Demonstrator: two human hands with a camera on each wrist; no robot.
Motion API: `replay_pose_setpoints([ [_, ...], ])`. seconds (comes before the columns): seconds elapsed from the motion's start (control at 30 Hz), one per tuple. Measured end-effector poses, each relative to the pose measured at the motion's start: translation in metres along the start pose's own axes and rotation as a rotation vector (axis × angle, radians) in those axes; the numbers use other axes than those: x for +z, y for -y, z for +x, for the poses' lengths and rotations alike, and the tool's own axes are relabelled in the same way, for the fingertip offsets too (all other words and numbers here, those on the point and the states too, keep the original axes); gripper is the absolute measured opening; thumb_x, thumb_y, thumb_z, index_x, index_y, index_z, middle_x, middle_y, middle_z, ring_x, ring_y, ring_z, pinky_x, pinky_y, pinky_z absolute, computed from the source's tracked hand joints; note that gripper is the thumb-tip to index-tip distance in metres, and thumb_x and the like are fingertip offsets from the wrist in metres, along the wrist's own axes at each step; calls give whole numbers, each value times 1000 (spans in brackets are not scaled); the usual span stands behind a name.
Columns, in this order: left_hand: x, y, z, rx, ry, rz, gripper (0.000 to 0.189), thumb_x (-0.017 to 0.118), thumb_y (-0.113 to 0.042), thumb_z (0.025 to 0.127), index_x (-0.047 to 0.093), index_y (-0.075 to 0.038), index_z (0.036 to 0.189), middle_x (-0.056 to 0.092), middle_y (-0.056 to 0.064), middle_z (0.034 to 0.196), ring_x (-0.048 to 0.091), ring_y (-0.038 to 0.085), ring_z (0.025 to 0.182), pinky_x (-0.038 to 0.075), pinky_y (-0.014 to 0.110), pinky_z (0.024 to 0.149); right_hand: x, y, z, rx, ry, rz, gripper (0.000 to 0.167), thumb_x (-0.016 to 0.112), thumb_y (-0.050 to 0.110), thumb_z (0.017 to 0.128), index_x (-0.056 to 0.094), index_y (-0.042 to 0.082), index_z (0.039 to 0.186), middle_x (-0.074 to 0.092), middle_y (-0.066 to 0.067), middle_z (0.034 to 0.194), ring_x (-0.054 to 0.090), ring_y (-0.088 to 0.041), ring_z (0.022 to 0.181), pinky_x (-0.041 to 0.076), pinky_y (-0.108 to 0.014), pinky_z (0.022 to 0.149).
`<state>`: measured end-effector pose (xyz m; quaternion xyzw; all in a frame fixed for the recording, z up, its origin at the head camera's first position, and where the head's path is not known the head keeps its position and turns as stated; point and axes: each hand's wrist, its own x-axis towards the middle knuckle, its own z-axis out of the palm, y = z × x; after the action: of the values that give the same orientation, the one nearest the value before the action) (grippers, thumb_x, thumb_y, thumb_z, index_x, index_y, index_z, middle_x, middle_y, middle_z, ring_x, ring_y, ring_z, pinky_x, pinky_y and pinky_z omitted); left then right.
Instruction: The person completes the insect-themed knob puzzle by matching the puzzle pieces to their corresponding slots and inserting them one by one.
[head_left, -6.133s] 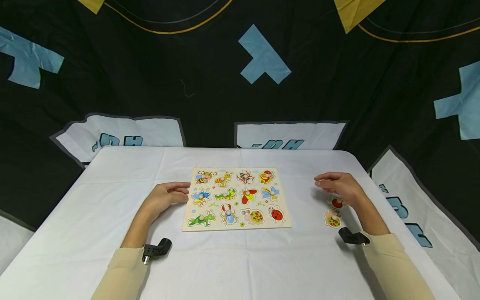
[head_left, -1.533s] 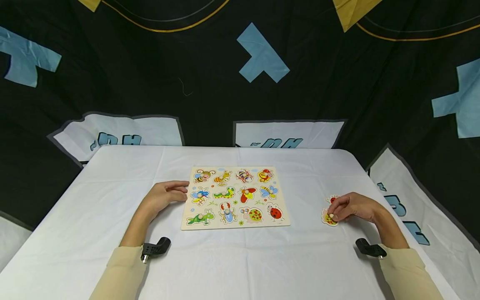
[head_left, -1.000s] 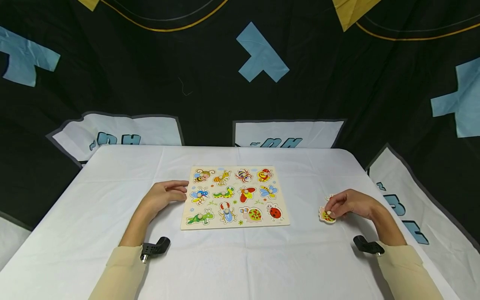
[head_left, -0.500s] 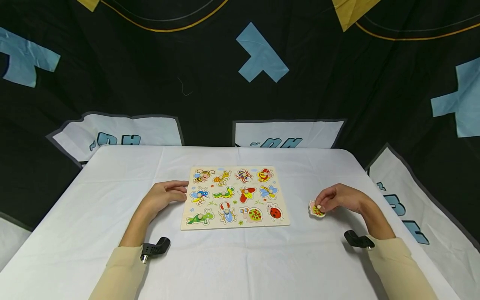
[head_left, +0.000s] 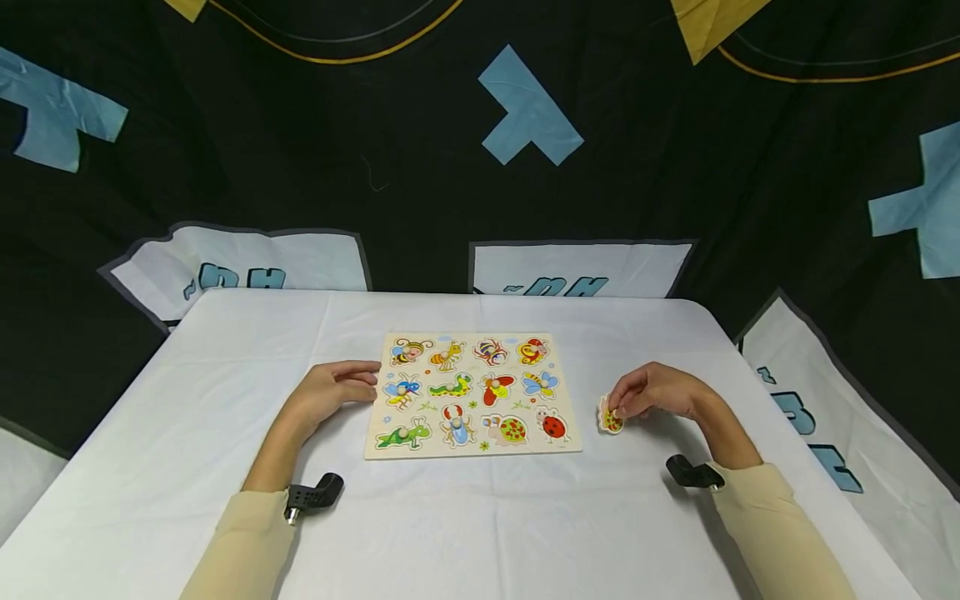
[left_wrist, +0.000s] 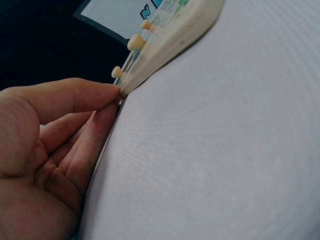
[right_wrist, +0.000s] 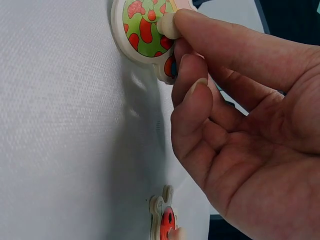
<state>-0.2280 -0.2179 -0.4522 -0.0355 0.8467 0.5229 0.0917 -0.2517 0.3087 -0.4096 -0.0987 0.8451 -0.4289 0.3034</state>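
Note:
A wooden peg puzzle board (head_left: pixel 435 408) with insect pictures lies on the white table. My left hand (head_left: pixel 326 396) rests at its left side; in the left wrist view the thumb and fingertips meet right at the board's edge (left_wrist: pixel 165 57). To the right of the board, my right hand (head_left: pixel 656 392) pinches the round knob of a snail puzzle piece (head_left: pixel 610 417). That piece, its shell green with red spots, is tilted up in the right wrist view. A ladybug piece (right_wrist: pixel 167 222) lies on the cloth behind the right hand, which hides it from the head view.
Several knobbed insect pieces sit in the board; the snail picture (head_left: pixel 512 430) and ladybug picture (head_left: pixel 553 427) at its lower right show no knobs. The white tablecloth (head_left: pixel 450 533) spreads around. A black curtain (head_left: pixel 337 158) with blue and yellow patches hangs behind.
My right hand came down to the two loose pieces, took the snail piece by its knob and carried it left toward the board. The left hand and the board stayed where they were.

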Motion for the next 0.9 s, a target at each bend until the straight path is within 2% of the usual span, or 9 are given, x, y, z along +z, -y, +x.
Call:
replay_pose_setpoints([
  [0.33,1,-1,1,7,2,19,56,77,-19,85,63,-15,139,70,8,124,59,23,118,38,44,108,2,15,1,-2,0,-33,23,75,7,83,73,-2,103,69,-3,88,56,-19,79,47,-31,69],
  [0.6,0,1,0,6,-4,9,56,78,-20,85,63,-15,139,71,8,124,59,23,120,37,44,108,21,38,26,-8,27,-90,20,77,9,79,76,2,98,72,-1,83,56,-18,76,46,-33,69],
  [0.9,0,1,0,11,-5,17,55,78,-20,85,64,-15,138,71,8,123,59,22,119,37,44,108,49,67,48,-85,123,-124,17,78,8,79,77,1,95,72,1,78,57,-13,72,47,-30,68],
])
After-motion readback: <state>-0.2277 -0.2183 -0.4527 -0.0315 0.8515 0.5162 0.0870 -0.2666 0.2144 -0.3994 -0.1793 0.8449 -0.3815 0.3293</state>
